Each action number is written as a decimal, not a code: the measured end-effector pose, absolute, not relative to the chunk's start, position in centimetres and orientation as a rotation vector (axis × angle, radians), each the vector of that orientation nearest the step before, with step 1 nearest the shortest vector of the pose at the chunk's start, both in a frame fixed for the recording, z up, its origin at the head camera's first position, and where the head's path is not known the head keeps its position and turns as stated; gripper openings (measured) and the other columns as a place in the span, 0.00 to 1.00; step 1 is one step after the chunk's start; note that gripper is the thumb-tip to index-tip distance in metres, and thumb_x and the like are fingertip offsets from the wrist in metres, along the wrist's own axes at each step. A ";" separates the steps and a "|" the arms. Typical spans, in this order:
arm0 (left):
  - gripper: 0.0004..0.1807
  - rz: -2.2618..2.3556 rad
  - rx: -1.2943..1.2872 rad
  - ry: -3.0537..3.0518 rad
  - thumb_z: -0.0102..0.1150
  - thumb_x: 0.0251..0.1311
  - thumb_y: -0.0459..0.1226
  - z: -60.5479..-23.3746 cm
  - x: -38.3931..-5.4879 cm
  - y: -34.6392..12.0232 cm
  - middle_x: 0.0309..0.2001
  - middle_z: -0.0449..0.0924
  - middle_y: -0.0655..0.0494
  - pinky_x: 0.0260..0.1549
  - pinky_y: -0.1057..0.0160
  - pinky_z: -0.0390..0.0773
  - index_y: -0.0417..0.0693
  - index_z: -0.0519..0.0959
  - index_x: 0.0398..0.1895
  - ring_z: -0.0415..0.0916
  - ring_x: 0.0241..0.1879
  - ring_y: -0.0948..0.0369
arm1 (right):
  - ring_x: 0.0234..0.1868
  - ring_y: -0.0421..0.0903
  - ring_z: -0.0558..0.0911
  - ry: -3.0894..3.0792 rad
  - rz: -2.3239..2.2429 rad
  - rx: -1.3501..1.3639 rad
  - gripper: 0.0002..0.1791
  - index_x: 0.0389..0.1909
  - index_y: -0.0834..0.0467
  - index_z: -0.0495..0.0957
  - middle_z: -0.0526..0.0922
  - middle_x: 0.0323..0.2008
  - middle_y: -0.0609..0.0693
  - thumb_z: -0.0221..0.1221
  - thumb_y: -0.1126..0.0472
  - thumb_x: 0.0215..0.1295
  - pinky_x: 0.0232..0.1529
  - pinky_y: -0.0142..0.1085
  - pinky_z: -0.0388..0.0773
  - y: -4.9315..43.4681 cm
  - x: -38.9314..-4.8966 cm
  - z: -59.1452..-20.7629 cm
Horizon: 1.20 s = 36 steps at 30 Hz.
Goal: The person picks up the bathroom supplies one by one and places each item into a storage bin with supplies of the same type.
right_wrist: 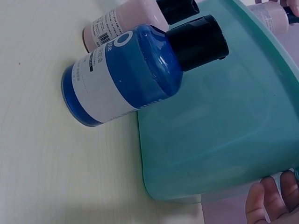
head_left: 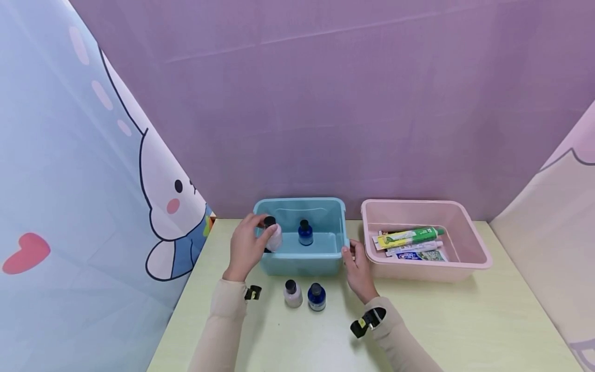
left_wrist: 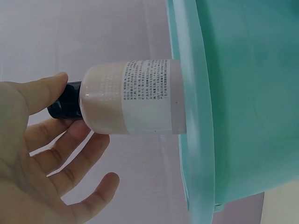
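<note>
At the teal basket, our left hand is pinching a pink bottle hanging below its fingertips. Our right hand is gripping the rim.

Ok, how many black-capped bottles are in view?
4: a pink bottle in the left hand, a blue bottle inside the teal bin, and a second pink bottle and second blue bottle on the table in front. Another could be hidden inside the bin.

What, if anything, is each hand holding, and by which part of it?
The left hand holds a pale pink bottle by its black cap; the right hand holds the teal bin by its rim, at the near right corner.
</note>
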State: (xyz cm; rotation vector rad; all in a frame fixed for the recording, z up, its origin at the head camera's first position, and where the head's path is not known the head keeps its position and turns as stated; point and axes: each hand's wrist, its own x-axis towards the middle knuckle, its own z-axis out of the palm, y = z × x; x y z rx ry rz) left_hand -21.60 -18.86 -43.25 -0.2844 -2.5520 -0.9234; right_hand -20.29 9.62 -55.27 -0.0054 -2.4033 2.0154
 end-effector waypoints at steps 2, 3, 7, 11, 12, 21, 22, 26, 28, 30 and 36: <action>0.21 -0.896 -0.290 -2.571 0.65 0.68 0.49 -43.3 -21.9 -18.9 0.44 0.82 0.49 0.41 0.52 0.80 0.45 0.83 0.55 0.79 0.43 0.53 | 0.62 0.52 0.70 -2.402 2.017 -0.002 0.27 0.75 0.61 0.56 0.68 0.66 0.60 0.40 0.51 0.84 0.63 0.50 0.74 9.6 -20.3 -55.2; 0.21 -0.883 -0.294 -2.579 0.65 0.68 0.49 -43.3 -22.0 -18.9 0.44 0.82 0.49 0.41 0.52 0.80 0.44 0.82 0.55 0.79 0.43 0.52 | 0.62 0.52 0.70 -2.399 2.023 -0.003 0.27 0.75 0.61 0.56 0.68 0.66 0.59 0.40 0.51 0.84 0.64 0.50 0.73 9.6 -20.2 -55.1; 0.22 -0.844 -0.299 -2.613 0.64 0.68 0.49 -43.2 -22.5 -19.1 0.45 0.82 0.49 0.41 0.51 0.80 0.44 0.82 0.57 0.80 0.44 0.50 | 0.61 0.53 0.70 -2.372 2.066 0.005 0.26 0.74 0.62 0.58 0.68 0.65 0.60 0.42 0.53 0.84 0.65 0.55 0.72 9.6 -19.6 -53.7; 0.23 -0.834 -0.300 -2.645 0.65 0.68 0.49 -42.9 -22.8 -19.1 0.45 0.82 0.48 0.41 0.50 0.80 0.44 0.81 0.58 0.81 0.45 0.47 | 0.60 0.53 0.71 -2.381 2.044 0.030 0.26 0.73 0.64 0.58 0.69 0.63 0.61 0.42 0.54 0.84 0.63 0.53 0.74 9.5 -18.7 -52.0; 0.23 -0.831 -0.297 -2.654 0.65 0.68 0.49 -42.8 -22.9 -19.1 0.45 0.82 0.48 0.41 0.49 0.81 0.44 0.81 0.58 0.81 0.45 0.47 | 0.60 0.53 0.71 -2.386 2.032 0.035 0.26 0.73 0.65 0.58 0.69 0.63 0.61 0.42 0.54 0.84 0.62 0.52 0.75 9.5 -18.5 -51.8; 0.22 -0.768 -0.287 -2.724 0.64 0.68 0.49 -42.5 -23.8 -19.3 0.47 0.83 0.49 0.42 0.49 0.82 0.46 0.82 0.57 0.82 0.44 0.50 | 0.59 0.54 0.71 -2.387 2.013 0.037 0.26 0.72 0.66 0.59 0.70 0.63 0.64 0.42 0.55 0.84 0.62 0.54 0.74 9.4 -18.3 -51.4; 0.22 -0.760 -0.290 -2.727 0.65 0.68 0.49 -42.5 -23.9 -19.3 0.46 0.83 0.49 0.42 0.49 0.82 0.46 0.82 0.57 0.82 0.44 0.51 | 0.59 0.54 0.71 -2.385 2.018 0.032 0.25 0.72 0.66 0.59 0.70 0.63 0.64 0.42 0.55 0.84 0.62 0.54 0.74 9.4 -18.3 -51.3; 0.21 -0.720 -0.296 -2.748 0.65 0.67 0.48 -42.4 -24.3 -19.4 0.47 0.84 0.49 0.41 0.49 0.82 0.45 0.83 0.57 0.82 0.43 0.51 | 0.59 0.54 0.71 -2.387 2.039 0.022 0.25 0.72 0.65 0.59 0.70 0.64 0.65 0.42 0.54 0.84 0.63 0.54 0.73 9.5 -18.3 -51.1; 0.21 -0.700 -0.297 -2.765 0.65 0.67 0.48 -42.3 -24.5 -19.4 0.47 0.84 0.49 0.42 0.49 0.82 0.45 0.83 0.56 0.82 0.44 0.51 | 0.59 0.53 0.71 -2.391 2.034 0.027 0.26 0.72 0.65 0.59 0.69 0.64 0.64 0.42 0.53 0.84 0.62 0.53 0.74 9.5 -18.3 -51.2; 0.20 -0.685 -0.294 -2.783 0.66 0.67 0.47 -42.2 -24.7 -19.4 0.48 0.85 0.48 0.42 0.48 0.82 0.46 0.83 0.56 0.83 0.44 0.50 | 0.59 0.53 0.71 -2.392 2.035 0.031 0.26 0.72 0.64 0.59 0.70 0.64 0.63 0.42 0.53 0.84 0.63 0.53 0.74 9.5 -18.3 -51.2; 0.22 -0.623 -0.296 -2.817 0.67 0.66 0.47 -41.9 -25.4 -19.6 0.49 0.85 0.47 0.42 0.48 0.83 0.44 0.83 0.57 0.83 0.45 0.50 | 0.59 0.53 0.71 -2.383 2.029 0.044 0.26 0.72 0.66 0.59 0.70 0.63 0.62 0.43 0.53 0.84 0.62 0.55 0.74 9.5 -18.4 -51.3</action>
